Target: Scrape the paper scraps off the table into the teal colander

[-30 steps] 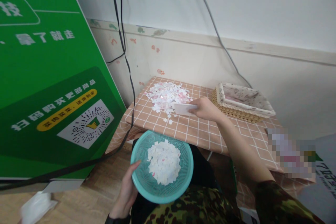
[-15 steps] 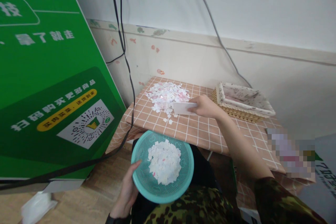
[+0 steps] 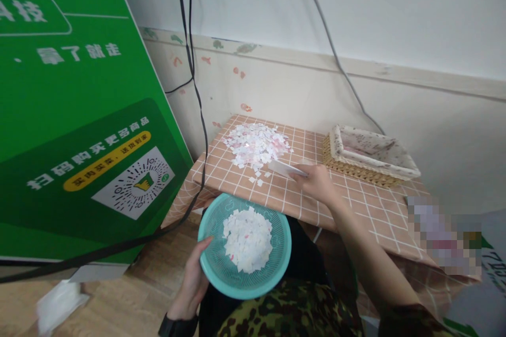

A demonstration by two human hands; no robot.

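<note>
My left hand (image 3: pixel 196 268) grips the rim of a round teal plastic basket (image 3: pixel 215 274), its thumb over the edge and its other fingers hidden underneath. White paper scraps (image 3: pixel 248 239) with a few pink bits fill the basket's middle. Over the table, my right hand (image 3: pixel 316 183) is closed on a flat white card (image 3: pixel 285 169), held tilted. The card's far end lies at the near right edge of a heap of white and pinkish paper scraps (image 3: pixel 256 145). A few loose scraps lie in front of the heap.
The heap lies on a table with a brown checked cloth (image 3: pixel 276 195). A lined wicker basket (image 3: pixel 363 168) stands at the back right, against the wall. Black cables (image 3: pixel 203 131) hang at the left, before a green panel (image 3: pixel 95 79). A white plastic bag (image 3: pixel 61 303) lies on the floor.
My right hand has drawn the card back slightly to the right and toward me, turning it. My left hand still holds the teal basket. The view has shifted slightly.
</note>
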